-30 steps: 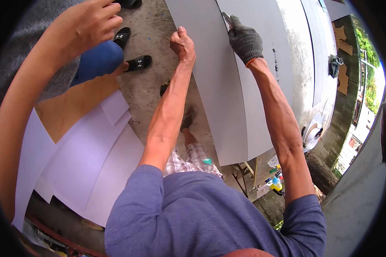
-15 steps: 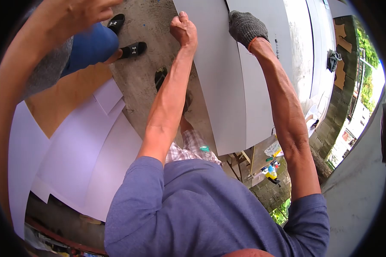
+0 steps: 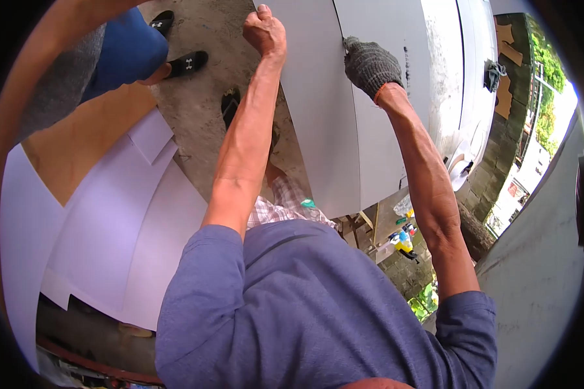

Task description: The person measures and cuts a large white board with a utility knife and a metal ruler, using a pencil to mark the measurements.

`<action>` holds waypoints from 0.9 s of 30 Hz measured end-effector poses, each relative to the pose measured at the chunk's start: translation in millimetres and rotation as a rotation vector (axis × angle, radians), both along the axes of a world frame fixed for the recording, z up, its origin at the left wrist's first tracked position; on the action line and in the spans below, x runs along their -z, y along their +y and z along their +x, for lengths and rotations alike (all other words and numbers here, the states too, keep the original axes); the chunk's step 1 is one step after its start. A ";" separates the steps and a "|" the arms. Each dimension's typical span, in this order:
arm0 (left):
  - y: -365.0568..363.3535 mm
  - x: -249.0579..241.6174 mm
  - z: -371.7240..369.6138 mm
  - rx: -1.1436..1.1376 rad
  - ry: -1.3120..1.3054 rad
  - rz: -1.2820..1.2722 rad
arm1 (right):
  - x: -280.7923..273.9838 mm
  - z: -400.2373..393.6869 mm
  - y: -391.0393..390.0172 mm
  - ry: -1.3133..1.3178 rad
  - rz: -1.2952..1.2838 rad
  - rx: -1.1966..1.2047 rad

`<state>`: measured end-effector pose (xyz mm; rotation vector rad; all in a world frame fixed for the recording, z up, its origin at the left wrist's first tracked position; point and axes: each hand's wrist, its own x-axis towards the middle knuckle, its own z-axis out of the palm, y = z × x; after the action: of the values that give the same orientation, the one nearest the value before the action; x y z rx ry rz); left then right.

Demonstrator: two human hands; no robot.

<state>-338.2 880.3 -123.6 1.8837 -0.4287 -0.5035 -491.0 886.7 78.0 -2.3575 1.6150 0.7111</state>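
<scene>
The large grey sheet (image 3: 318,129) lies flat on the desk, of which only the wooden frame (image 3: 370,227) is seen under the near edge. The bare left hand (image 3: 264,29) is closed on the left edge of the sheet and holds it down. The gloved right hand (image 3: 370,65) is closed around a small tool on the dark line (image 3: 339,26) which runs along the sheet; the tool itself is almost hidden, so its kind cannot be told. It is judged that a cut is being drawn along this line.

For a clean cut, the sheet should be kept pressed firmly, so that it is not shifted. The tool should be pulled with even pressure, exactly on the line. The left hand should be kept well apart from the cutting path. Other white sheets (image 3: 110,227) lie on the floor, beside another person's sandal (image 3: 187,63).
</scene>
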 end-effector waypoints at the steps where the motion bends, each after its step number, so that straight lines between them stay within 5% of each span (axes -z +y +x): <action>1: 1.2 2.8 1.8 0.030 -0.056 0.050 | 0.5 -5.6 8.0 -0.001 -0.020 -0.005; 27: -2.2 15.8 21.7 0.067 -0.134 0.052 | -5.4 -83.0 119.7 0.058 0.120 0.028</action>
<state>-316.5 878.1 -139.4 1.9652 -0.5739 -0.4376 -574.0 1006.4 83.4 -2.2454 1.5778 0.8529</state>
